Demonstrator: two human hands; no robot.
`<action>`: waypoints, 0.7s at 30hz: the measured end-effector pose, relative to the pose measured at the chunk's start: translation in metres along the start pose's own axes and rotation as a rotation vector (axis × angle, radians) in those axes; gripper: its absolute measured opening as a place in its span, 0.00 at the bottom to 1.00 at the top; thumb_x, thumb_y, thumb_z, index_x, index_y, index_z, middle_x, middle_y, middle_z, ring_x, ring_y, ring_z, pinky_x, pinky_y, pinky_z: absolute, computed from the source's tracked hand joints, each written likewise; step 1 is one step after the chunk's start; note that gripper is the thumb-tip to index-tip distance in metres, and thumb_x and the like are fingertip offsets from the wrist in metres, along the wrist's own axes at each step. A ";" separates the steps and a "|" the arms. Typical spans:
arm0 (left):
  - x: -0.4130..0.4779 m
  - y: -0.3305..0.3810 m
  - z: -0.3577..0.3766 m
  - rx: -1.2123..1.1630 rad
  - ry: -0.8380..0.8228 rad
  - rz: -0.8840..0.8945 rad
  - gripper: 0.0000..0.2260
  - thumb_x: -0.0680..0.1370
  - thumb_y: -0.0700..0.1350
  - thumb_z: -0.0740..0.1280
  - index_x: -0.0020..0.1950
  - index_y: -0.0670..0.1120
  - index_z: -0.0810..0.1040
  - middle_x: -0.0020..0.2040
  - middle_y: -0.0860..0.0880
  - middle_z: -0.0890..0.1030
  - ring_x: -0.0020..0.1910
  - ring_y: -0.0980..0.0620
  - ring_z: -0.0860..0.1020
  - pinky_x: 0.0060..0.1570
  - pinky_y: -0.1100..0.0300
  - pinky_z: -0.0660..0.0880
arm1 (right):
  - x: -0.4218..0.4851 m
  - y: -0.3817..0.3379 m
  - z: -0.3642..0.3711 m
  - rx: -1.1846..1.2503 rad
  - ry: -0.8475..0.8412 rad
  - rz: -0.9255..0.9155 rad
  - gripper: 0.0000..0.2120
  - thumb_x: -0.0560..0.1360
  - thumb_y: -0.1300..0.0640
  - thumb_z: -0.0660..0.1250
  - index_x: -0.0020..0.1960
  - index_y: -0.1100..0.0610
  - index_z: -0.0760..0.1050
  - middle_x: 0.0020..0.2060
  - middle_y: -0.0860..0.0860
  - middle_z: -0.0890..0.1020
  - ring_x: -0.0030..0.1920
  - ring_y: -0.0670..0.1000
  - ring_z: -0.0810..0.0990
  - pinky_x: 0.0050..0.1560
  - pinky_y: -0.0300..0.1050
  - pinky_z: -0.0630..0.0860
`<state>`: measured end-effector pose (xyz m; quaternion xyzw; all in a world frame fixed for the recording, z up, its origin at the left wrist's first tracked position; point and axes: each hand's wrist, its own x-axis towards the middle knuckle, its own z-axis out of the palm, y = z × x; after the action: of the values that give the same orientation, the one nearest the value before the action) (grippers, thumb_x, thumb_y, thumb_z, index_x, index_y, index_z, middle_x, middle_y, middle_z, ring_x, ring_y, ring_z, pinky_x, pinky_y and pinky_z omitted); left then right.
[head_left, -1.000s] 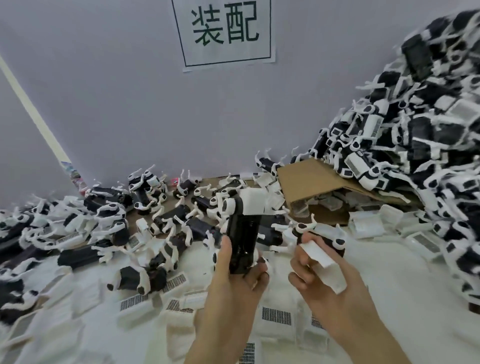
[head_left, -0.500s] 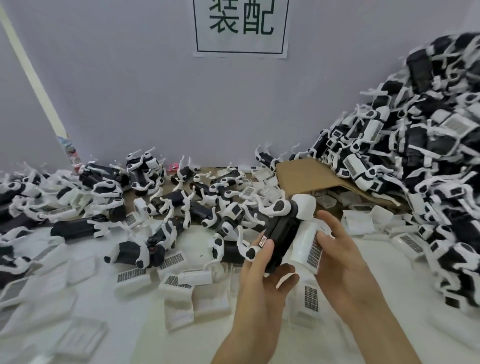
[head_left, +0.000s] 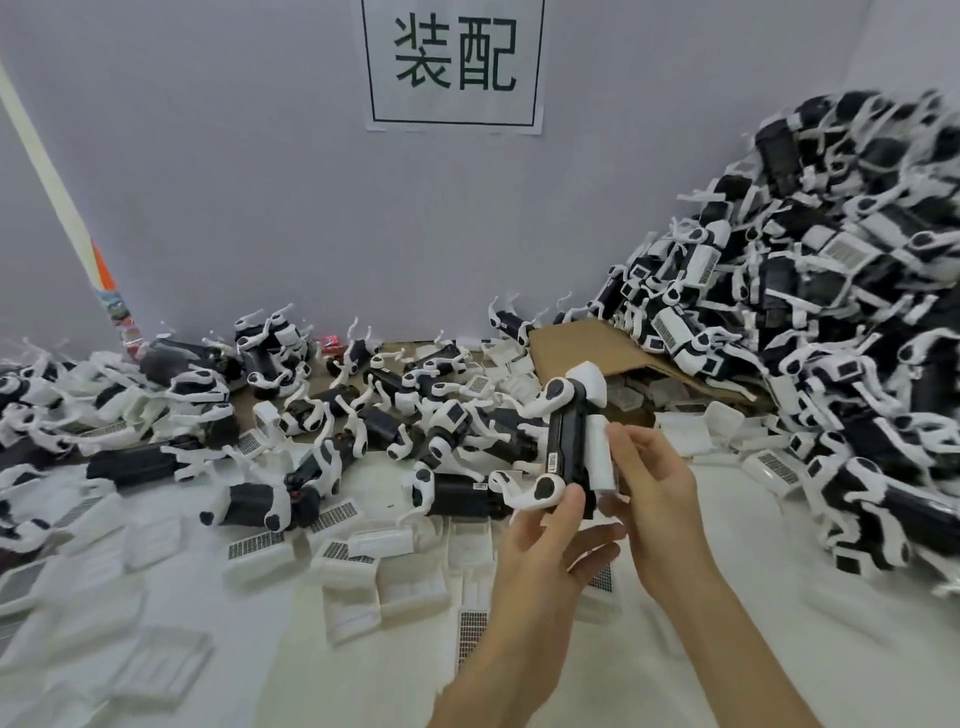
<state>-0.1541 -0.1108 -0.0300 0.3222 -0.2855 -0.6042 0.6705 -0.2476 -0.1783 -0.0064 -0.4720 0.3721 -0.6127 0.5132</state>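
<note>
My left hand (head_left: 545, 566) holds a black and white robot-dog toy body (head_left: 569, 441) upright by its lower end, thumb and fingers curled around it near a white leg. A white cover panel (head_left: 597, 447) lies along the body's right side. My right hand (head_left: 654, 493) presses this panel against the body with nearly straight fingers. The toy's white head points up, above both hands.
Loose white cover panels (head_left: 353, 561) lie scattered on the white table in front. Several unfinished toy bodies (head_left: 374, 421) lie behind them. A tall heap of toys (head_left: 831, 312) rises at the right over a cardboard box (head_left: 587, 348). A sign (head_left: 454, 62) hangs on the wall.
The right hand brought the white panel against the toy body. The left hand turned the body from tilted to upright. The view shifted slightly left and up.
</note>
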 end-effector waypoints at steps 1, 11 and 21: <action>0.001 0.000 -0.001 0.018 0.004 0.022 0.25 0.66 0.54 0.76 0.56 0.40 0.79 0.50 0.42 0.85 0.48 0.44 0.85 0.48 0.58 0.80 | 0.000 0.002 0.001 0.005 -0.008 0.010 0.19 0.65 0.42 0.72 0.46 0.56 0.78 0.39 0.54 0.82 0.33 0.50 0.77 0.29 0.41 0.73; 0.010 0.002 -0.013 0.069 0.086 0.168 0.37 0.65 0.53 0.77 0.71 0.39 0.73 0.57 0.41 0.84 0.55 0.41 0.84 0.52 0.59 0.81 | -0.001 0.012 0.004 -0.089 -0.133 -0.058 0.05 0.75 0.59 0.73 0.50 0.54 0.79 0.47 0.59 0.84 0.42 0.55 0.83 0.39 0.44 0.80; 0.011 0.003 -0.014 -0.016 0.144 0.169 0.32 0.68 0.50 0.76 0.69 0.37 0.75 0.53 0.40 0.85 0.54 0.41 0.84 0.52 0.56 0.82 | -0.004 0.013 0.008 -0.035 -0.158 -0.110 0.06 0.69 0.51 0.75 0.44 0.47 0.80 0.39 0.50 0.84 0.39 0.51 0.83 0.39 0.40 0.80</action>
<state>-0.1401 -0.1207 -0.0370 0.3343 -0.2579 -0.5230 0.7404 -0.2358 -0.1769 -0.0171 -0.5475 0.3146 -0.5941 0.4984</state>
